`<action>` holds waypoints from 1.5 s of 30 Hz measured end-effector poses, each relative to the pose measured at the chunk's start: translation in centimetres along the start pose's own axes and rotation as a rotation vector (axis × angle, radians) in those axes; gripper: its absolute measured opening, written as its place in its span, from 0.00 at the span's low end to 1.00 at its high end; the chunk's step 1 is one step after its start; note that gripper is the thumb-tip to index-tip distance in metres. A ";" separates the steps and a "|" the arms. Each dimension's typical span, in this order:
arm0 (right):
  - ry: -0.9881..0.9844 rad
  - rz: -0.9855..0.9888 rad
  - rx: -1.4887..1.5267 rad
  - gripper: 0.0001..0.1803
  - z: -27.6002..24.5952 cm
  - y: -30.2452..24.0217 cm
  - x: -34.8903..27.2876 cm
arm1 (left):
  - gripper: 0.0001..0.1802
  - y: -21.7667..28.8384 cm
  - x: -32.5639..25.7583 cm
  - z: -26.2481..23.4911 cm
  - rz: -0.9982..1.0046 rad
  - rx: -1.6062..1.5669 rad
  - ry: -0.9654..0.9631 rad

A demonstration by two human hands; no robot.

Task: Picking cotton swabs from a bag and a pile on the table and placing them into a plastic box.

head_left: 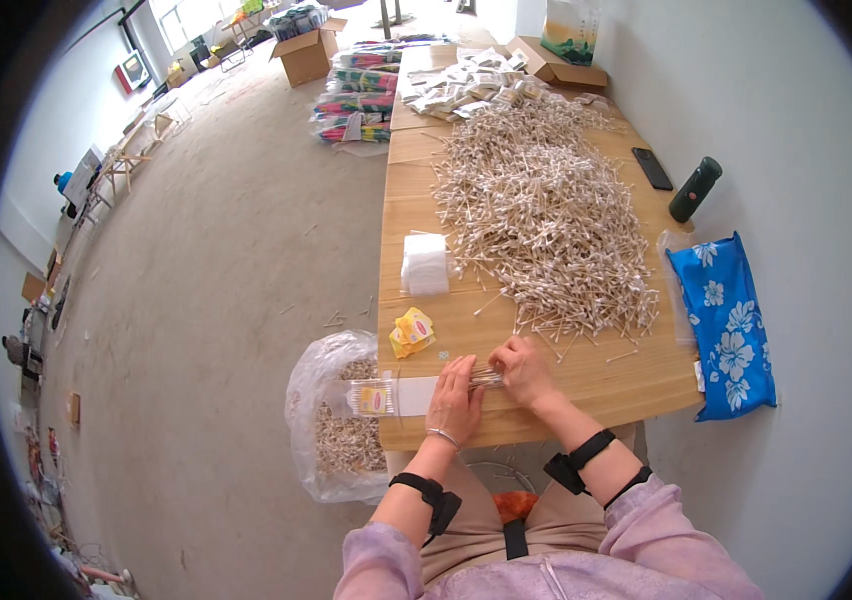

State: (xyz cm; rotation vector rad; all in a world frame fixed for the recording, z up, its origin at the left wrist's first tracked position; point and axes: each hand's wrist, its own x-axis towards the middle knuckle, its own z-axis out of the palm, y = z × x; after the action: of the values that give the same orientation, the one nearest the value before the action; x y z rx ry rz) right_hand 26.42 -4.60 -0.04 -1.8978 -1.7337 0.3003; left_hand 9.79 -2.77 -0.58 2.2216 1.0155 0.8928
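Note:
My left hand (454, 402) rests at the table's near edge, fingers bent over cotton swabs and the end of a white strip (413, 396). A small bundle of cotton swabs (486, 378) bridges the gap between both hands. My right hand (526, 372) pinches its right end with curled fingers. Left of the strip, a clear packet of swabs with a yellow label (374, 399) sticks out past the table's left edge. Just beyond my left hand lie several loose yellow labels (412, 331). The parts of the swabs under my fingers are hidden.
A large heap of loose swabs (546, 200) covers the table's middle. White bags (425, 264) lie left of it; filled packets (476, 82) are piled behind. At right are a phone (652, 169), dark bottle (695, 189) and blue floral pack (728, 325). A swab-filled plastic bag (308, 430) stands left.

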 end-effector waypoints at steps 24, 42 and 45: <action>-0.230 -0.175 -0.301 0.45 0.7 -3.9 -7.3 | 0.31 -0.8 -0.5 0.1 -0.119 -0.163 0.224; -0.168 -0.054 -0.289 0.40 -0.2 -2.3 -5.0 | 0.18 -1.3 -0.3 0.8 -0.112 -0.126 0.278; -0.086 -0.005 -0.255 0.39 -0.5 -1.7 -5.0 | 0.20 -1.3 -0.3 0.8 -0.108 -0.107 0.277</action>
State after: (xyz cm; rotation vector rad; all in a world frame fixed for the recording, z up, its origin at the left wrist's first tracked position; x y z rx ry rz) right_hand 24.50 -9.52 0.30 -2.0847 -1.9101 0.1668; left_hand 9.63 -2.45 -2.04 1.9712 1.1699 1.2003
